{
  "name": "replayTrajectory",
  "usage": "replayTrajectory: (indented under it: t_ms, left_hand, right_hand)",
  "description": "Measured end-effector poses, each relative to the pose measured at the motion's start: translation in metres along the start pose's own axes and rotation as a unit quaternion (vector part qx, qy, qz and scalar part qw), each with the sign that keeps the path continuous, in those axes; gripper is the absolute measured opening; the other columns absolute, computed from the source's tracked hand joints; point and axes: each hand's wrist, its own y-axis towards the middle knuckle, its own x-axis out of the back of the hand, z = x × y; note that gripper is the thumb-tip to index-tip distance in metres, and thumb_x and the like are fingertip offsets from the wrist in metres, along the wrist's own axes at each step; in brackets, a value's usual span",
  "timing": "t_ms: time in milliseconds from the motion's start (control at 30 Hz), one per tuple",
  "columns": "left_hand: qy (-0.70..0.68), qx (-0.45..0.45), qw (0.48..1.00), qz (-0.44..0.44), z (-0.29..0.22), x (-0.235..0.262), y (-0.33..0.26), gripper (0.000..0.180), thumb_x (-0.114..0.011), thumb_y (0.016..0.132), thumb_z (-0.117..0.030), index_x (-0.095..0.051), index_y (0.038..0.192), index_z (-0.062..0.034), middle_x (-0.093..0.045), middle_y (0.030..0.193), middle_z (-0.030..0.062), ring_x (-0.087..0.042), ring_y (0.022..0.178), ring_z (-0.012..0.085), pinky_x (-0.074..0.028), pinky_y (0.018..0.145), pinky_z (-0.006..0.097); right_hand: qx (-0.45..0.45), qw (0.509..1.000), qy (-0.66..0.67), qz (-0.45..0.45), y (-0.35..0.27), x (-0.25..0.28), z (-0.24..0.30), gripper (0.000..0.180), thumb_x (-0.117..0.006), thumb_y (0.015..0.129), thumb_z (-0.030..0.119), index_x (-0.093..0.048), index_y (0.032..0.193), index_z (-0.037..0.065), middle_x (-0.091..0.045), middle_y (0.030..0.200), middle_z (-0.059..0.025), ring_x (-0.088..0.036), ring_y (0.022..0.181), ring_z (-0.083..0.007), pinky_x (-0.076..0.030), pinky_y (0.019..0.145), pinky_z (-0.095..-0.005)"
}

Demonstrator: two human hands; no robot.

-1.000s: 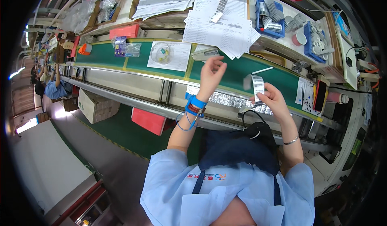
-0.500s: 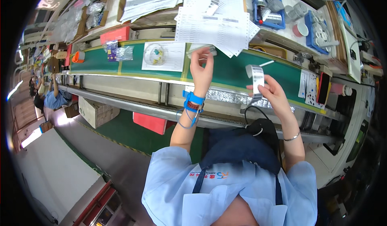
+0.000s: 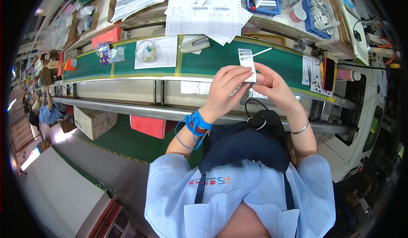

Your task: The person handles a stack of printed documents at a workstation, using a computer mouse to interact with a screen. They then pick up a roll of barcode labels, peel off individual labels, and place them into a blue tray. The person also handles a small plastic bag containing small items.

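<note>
Left hand (image 3: 224, 89) now at label (image 3: 246, 59) edge

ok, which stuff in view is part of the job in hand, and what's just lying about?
In hand:
white label strip
left hand and right hand, both on the strip

Lying about, seemingly not in use:
white stick on the green belt
clear round dish
printed sheet under the dish
clear plastic packet
</note>
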Motion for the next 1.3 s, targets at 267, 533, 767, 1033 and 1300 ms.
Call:
replayTrajectory:
  t_ms: [267,533,767,1033,1300]
  left_hand:
    - [-0.037,0.021,0.999,0.002,-0.012,0.001,-0.007,0.026,-0.064,0.065,0.003,-0.062,0.09,-0.0028,-0.062,0.091,0.0078,-0.057,0.08,0.0225,-0.044,0.069,0.03]
    - [-0.138,0.136,0.981,0.008,-0.022,-0.007,-0.016,0.014,-0.061,0.071,0.001,-0.062,0.084,-0.0022,-0.062,0.084,0.0076,-0.055,0.076,0.0199,-0.045,0.061,0.026]
    - [-0.276,0.31,0.91,0.019,-0.02,-0.014,-0.028,0.007,-0.057,0.079,-0.005,-0.059,0.084,-0.0011,-0.058,0.081,0.0056,-0.053,0.073,0.0107,-0.044,0.058,0.022]
    - [-0.416,0.31,0.846,-0.124,-0.016,0.007,-0.004,0.012,-0.043,0.09,-0.014,-0.047,0.092,-0.0019,-0.057,0.096,0.012,-0.055,0.091,0.0156,-0.048,0.076,0.027]
    - [-0.429,0.185,0.875,-0.13,-0.019,0.019,0.001,0.009,-0.039,0.089,-0.006,-0.045,0.092,-0.0011,-0.055,0.098,0.019,-0.054,0.096,0.0259,-0.044,0.084,0.035]
  right_hand:
    - [0.013,0.995,-0.094,-0.039,-0.013,-0.006,-0.005,0.05,-0.05,0.081,-0.004,-0.033,0.128,0.0,-0.059,0.099,-0.0087,-0.051,0.088,-0.006,-0.041,0.072,-0.0194]
    - [-0.018,0.964,-0.26,-0.046,-0.03,-0.013,0.001,0.053,-0.052,0.08,-0.002,-0.035,0.129,0.006,-0.06,0.093,-0.004,-0.051,0.083,-0.0039,-0.04,0.076,-0.0201]
    - [0.015,0.961,-0.274,-0.029,-0.04,-0.015,-0.004,0.062,-0.049,0.081,0.0,-0.022,0.135,0.012,-0.061,0.084,-0.0056,-0.053,0.077,-0.008,-0.04,0.078,-0.0245]
    - [0.02,0.989,-0.147,-0.026,-0.05,0.002,-0.018,0.036,-0.044,0.082,-0.001,-0.042,0.117,0.005,-0.061,0.091,-0.0081,-0.054,0.088,-0.01,-0.04,0.081,-0.0243]
    - [-0.026,0.994,-0.094,-0.056,-0.039,0.013,-0.022,0.021,-0.047,0.086,0.01,-0.056,0.101,-0.001,-0.06,0.09,-0.0068,-0.055,0.086,-0.0107,-0.043,0.078,-0.024]
